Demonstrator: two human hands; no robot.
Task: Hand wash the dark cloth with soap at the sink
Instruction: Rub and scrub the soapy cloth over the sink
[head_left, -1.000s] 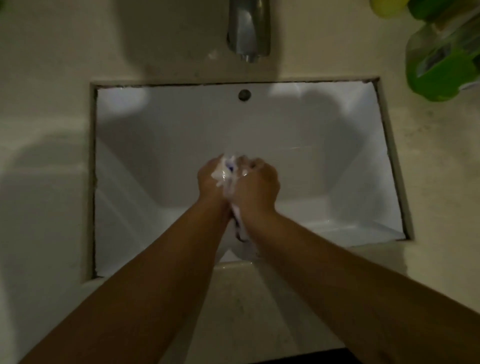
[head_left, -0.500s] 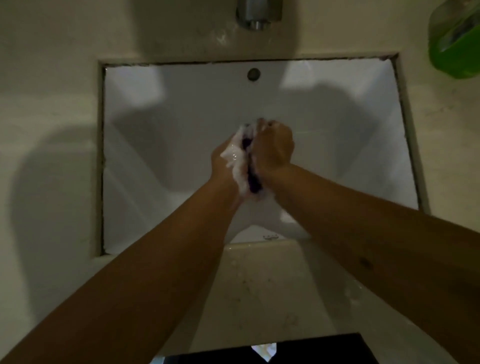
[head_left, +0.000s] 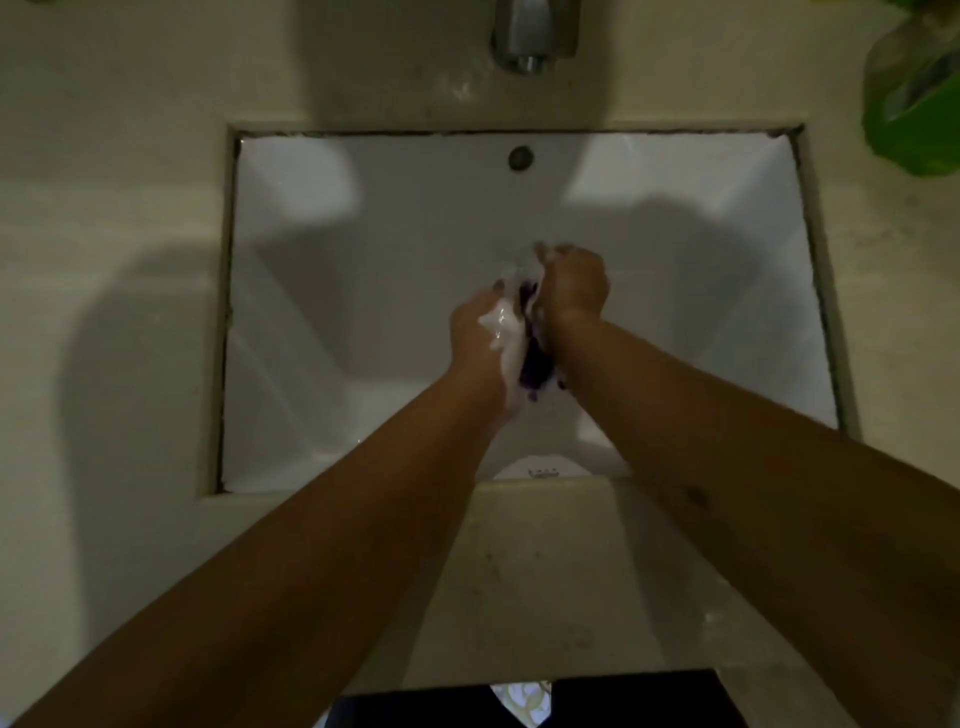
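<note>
**Item: dark cloth, lathered, mid-scrub over the basin**

Countertop (head_left: 104, 364): pale stone, dimly lit, your own shadow across its left side. It frames everything below.

Sink (head_left: 332, 291): white rectangular basin set under the counter; overflow hole (head_left: 521, 157) on the back wall. Keep your work above it so suds and drips fall inside.

Faucet (head_left: 535, 36): metal spout at the top edge, directly behind your hands. No stream visible.

Green bottle (head_left: 914, 104): at the upper right on the counter, well apart from your hands; contents cannot be told.

Left hand (head_left: 480, 338): fingers curled round the bunched cloth, white soap foam (head_left: 501, 325) coating the thumb side.

Right hand (head_left: 574, 283): clenched on the cloth's far side, knuckles up, pressed against the left.

Dark cloth (head_left: 535, 364): purple-dark, wadded between both hands over the middle of the basin, a tail hanging below the wrists.

Handling note: you appear to be in the scrubbing step. Rub one fistful against the other with short strokes, shift your hold often so fresh fabric meets the lather, and gather in the hanging tail; it likely gets little friction.
</note>
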